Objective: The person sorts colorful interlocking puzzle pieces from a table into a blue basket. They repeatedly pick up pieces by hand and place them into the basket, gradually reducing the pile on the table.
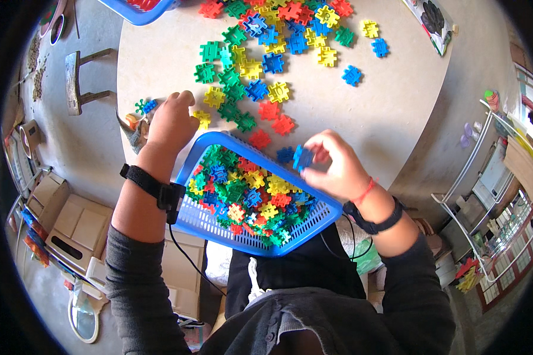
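Note:
A blue interlocking plastic piece (302,158) is pinched between the thumb and fingers of my right hand (335,166), just above the basket's far rim. My left hand (173,117) hovers or rests by the table's left side, fingers curled; whether anything is under them is hidden. Close to its thumb lies a yellow piece (202,120). The blue plastic basket (260,249) sits tilted at the table's near edge, over my lap, filled with mixed red, green, yellow and blue pieces (248,191). Beside its far rim lies another blue piece (285,154).
Loose pieces (229,77) spread across the table (395,97) towards its far side. Small toys (146,106) and a horned toy figure (135,135) lie left of my left hand. A second blue basket (142,17) and a printed packet (431,24) stand farther off. A wooden stool (73,83) is at left.

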Motion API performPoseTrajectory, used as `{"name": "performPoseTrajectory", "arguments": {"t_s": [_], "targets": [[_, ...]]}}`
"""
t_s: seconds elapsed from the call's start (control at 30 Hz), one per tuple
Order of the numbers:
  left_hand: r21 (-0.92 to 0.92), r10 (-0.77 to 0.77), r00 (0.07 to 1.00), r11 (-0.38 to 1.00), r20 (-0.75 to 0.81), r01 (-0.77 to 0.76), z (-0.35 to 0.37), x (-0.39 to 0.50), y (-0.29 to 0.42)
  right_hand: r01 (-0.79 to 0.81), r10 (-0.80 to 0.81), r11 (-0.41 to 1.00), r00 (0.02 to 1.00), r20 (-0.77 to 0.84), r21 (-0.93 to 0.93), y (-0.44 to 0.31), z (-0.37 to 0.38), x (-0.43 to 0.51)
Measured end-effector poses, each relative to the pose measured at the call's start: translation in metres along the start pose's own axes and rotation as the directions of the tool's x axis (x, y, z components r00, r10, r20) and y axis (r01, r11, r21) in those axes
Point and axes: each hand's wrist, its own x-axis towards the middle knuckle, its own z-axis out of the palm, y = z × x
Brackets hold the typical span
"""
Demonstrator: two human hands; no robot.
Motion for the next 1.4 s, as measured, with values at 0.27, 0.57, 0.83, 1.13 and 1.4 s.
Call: {"name": "performPoseTrajectory", "arguments": {"t_s": [0.27,0.57,0.83,1.13,1.4], "targets": [[0.05,-0.013,0.997,0.999,0.077,0.009,-0.001,-0.012,0.011,0.071,-0.068,0.997,0.993,0.093,-0.032,-0.017,0.007,-0.004],[-0.047,0.056,0.985,0.998,0.163,-0.049,0.013,-0.007,-0.004,0.0,0.188,0.79,0.952,0.243,-0.613,0.051,0.039,0.024],[-0.061,0.092,0.995,0.994,0.046,-0.089,0.014,-0.009,0.006,0.034,0.051,0.853,0.988,0.148,-0.521,0.051,0.047,0.025],[-0.099,0.152,0.986,0.985,0.07,-0.144,0.013,-0.005,0.004,-0.163,0.167,0.944,0.986,-0.011,-0.288,0.058,0.03,0.018],[-0.122,0.038,0.997,0.991,-0.07,-0.046,-0.01,-0.019,-0.001,0.027,-0.05,0.993,0.98,0.192,0.119,-0.036,0.008,-0.006]]}}
